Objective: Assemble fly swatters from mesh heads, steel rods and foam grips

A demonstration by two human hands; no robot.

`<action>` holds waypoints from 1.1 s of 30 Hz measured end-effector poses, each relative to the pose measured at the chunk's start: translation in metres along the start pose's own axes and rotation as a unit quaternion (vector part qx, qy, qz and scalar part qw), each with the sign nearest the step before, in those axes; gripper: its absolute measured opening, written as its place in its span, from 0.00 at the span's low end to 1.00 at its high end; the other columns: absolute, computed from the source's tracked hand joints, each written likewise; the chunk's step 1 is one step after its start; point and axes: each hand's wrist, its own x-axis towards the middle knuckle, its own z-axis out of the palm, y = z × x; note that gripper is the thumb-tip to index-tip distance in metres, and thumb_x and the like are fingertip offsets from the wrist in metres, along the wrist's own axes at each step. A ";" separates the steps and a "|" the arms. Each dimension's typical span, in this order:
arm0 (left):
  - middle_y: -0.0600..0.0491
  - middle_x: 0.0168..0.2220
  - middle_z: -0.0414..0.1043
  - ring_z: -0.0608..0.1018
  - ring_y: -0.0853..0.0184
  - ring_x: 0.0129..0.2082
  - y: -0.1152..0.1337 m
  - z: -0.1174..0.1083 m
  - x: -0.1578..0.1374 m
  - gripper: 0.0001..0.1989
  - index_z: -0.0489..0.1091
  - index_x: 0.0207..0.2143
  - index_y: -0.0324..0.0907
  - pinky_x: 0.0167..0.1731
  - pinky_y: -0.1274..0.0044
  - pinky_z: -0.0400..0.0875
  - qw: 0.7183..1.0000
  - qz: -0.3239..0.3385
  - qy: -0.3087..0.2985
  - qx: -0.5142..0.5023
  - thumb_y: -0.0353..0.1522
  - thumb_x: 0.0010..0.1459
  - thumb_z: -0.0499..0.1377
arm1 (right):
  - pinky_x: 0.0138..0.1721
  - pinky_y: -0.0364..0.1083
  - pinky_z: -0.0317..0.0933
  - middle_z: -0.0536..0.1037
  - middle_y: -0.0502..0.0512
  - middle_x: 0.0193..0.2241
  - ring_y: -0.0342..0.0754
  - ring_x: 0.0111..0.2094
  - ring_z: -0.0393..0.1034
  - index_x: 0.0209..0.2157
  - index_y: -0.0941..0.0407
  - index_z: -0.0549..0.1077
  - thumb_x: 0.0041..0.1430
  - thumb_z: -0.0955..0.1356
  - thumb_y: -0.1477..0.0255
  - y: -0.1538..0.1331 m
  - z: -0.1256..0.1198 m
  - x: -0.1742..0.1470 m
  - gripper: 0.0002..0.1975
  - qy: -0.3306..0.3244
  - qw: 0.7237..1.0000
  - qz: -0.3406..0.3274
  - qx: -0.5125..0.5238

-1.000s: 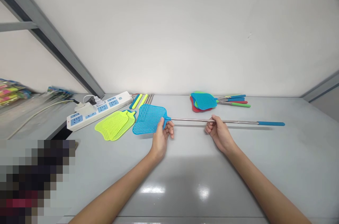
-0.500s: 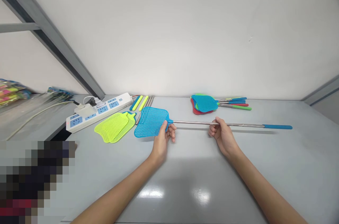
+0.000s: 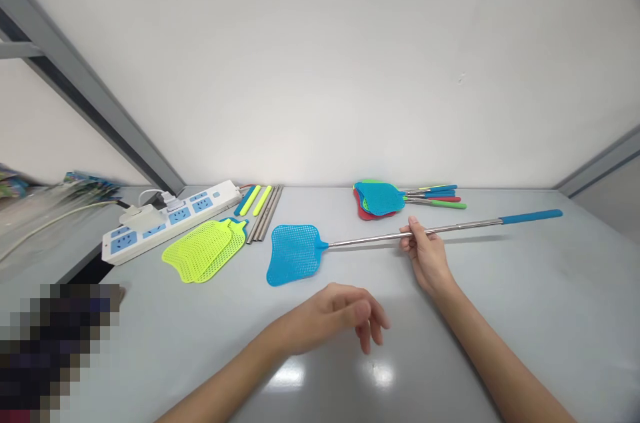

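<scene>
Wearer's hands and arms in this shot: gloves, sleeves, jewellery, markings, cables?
Left hand and right hand: both ungloved. Left forearm and right forearm: no sleeves as far as the frame shows. No watch, bracelet, rings, markings or attached cables visible; some fingers are partly hidden.

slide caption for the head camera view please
Right hand holding a blue telescopic fly swatter by its metal shaft, left hand empty and apart from it, over a grey table.
</scene>
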 end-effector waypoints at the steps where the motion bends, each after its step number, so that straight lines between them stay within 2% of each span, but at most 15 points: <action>1: 0.48 0.29 0.69 0.72 0.66 0.27 0.005 -0.001 -0.003 0.15 0.69 0.34 0.40 0.31 0.73 0.64 1.000 0.000 -0.003 0.000 0.40 0.52 0.51 | 0.18 0.40 0.52 0.64 0.48 0.13 0.39 0.16 0.56 0.22 0.59 0.71 0.44 0.68 0.62 0.000 -0.001 0.001 0.13 0.000 1.000 0.002 0.003; 3: 0.48 0.29 0.69 0.72 0.65 0.28 0.010 -0.006 -0.005 0.13 0.69 0.34 0.41 0.32 0.73 0.64 0.999 0.017 0.034 0.021 0.39 0.51 0.53 | 0.18 0.40 0.53 0.63 0.48 0.12 0.39 0.16 0.56 0.21 0.59 0.71 0.44 0.67 0.60 0.000 -0.003 0.002 0.14 -0.004 1.000 0.006 0.009; 5: 0.48 0.30 0.69 0.71 0.64 0.31 0.010 -0.014 -0.005 0.11 0.69 0.34 0.42 0.34 0.73 0.64 0.987 0.045 0.127 0.083 0.37 0.51 0.52 | 0.18 0.41 0.53 0.61 0.48 0.10 0.40 0.15 0.56 0.20 0.58 0.71 0.46 0.65 0.58 0.000 -0.004 0.003 0.17 -0.012 1.000 0.010 0.013; 7: 0.49 0.35 0.68 0.69 0.63 0.37 0.005 -0.023 -0.003 0.11 0.69 0.35 0.44 0.39 0.72 0.62 0.949 0.071 0.230 0.202 0.37 0.51 0.53 | 0.19 0.41 0.53 0.60 0.47 0.10 0.40 0.15 0.56 0.18 0.58 0.69 0.48 0.63 0.57 0.000 -0.005 0.003 0.19 -0.019 1.000 0.011 0.016; 9: 0.50 0.41 0.64 0.65 0.61 0.43 -0.002 -0.030 -0.002 0.13 0.67 0.39 0.47 0.45 0.70 0.57 0.895 0.080 0.278 0.340 0.37 0.50 0.53 | 0.19 0.41 0.52 0.58 0.46 0.10 0.40 0.15 0.55 0.17 0.57 0.67 0.48 0.62 0.56 0.000 -0.006 0.003 0.20 -0.022 0.999 0.013 0.023; 12: 0.51 0.44 0.62 0.61 0.61 0.46 -0.011 -0.034 -0.003 0.15 0.65 0.41 0.48 0.46 0.69 0.55 0.848 0.058 0.247 0.465 0.39 0.50 0.53 | 0.18 0.41 0.52 0.55 0.45 0.09 0.39 0.14 0.53 0.15 0.57 0.65 0.49 0.61 0.55 -0.002 -0.006 0.002 0.21 -0.022 0.999 0.023 0.037; 15: 0.52 0.37 0.64 0.64 0.64 0.40 -0.015 -0.030 -0.002 0.08 0.66 0.33 0.44 0.42 0.70 0.57 0.828 0.048 0.204 0.520 0.36 0.53 0.49 | 0.18 0.41 0.52 0.55 0.45 0.09 0.39 0.14 0.52 0.15 0.56 0.65 0.49 0.60 0.54 -0.004 -0.006 0.002 0.21 -0.021 0.998 0.036 0.050; 19: 0.53 0.29 0.62 0.64 0.65 0.32 -0.015 -0.024 0.002 0.10 0.62 0.27 0.42 0.38 0.70 0.57 0.789 0.038 0.195 0.581 0.31 0.56 0.44 | 0.20 0.43 0.55 0.61 0.48 0.14 0.41 0.17 0.55 0.15 0.56 0.63 0.49 0.61 0.56 -0.007 -0.005 0.003 0.19 -0.012 0.994 0.051 0.093; 21: 0.52 0.27 0.61 0.63 0.65 0.30 -0.016 -0.025 0.004 0.10 0.61 0.26 0.42 0.37 0.69 0.57 0.773 0.043 0.199 0.601 0.30 0.56 0.43 | 0.23 0.44 0.57 0.61 0.48 0.16 0.42 0.20 0.58 0.15 0.56 0.60 0.50 0.61 0.59 -0.010 -0.006 0.005 0.18 -0.033 0.987 0.074 0.141; 24: 0.51 0.27 0.61 0.63 0.65 0.30 -0.017 -0.028 0.005 0.12 0.60 0.24 0.41 0.34 0.71 0.57 0.772 0.045 0.195 0.603 0.31 0.57 0.42 | 0.27 0.46 0.59 0.59 0.48 0.17 0.42 0.21 0.59 0.14 0.55 0.55 0.51 0.61 0.63 -0.014 -0.008 0.008 0.17 -0.084 0.961 0.124 0.230; 28: 0.53 0.25 0.60 0.63 0.66 0.28 -0.021 -0.028 0.004 0.14 0.59 0.24 0.42 0.31 0.73 0.57 0.799 0.022 0.158 0.580 0.33 0.58 0.40 | 0.22 0.43 0.56 0.51 0.45 0.14 0.39 0.16 0.51 0.13 0.56 0.49 0.53 0.61 0.68 -0.014 -0.011 0.008 0.19 -0.112 0.933 0.143 0.310; 33: 0.55 0.22 0.59 0.61 0.68 0.25 -0.025 -0.023 0.004 0.14 0.57 0.22 0.42 0.31 0.74 0.56 0.827 0.023 0.144 0.543 0.33 0.59 0.41 | 0.15 0.41 0.46 0.44 0.44 0.12 0.38 0.13 0.41 0.13 0.56 0.44 0.54 0.60 0.69 -0.011 -0.012 0.004 0.22 -0.109 0.933 0.132 0.315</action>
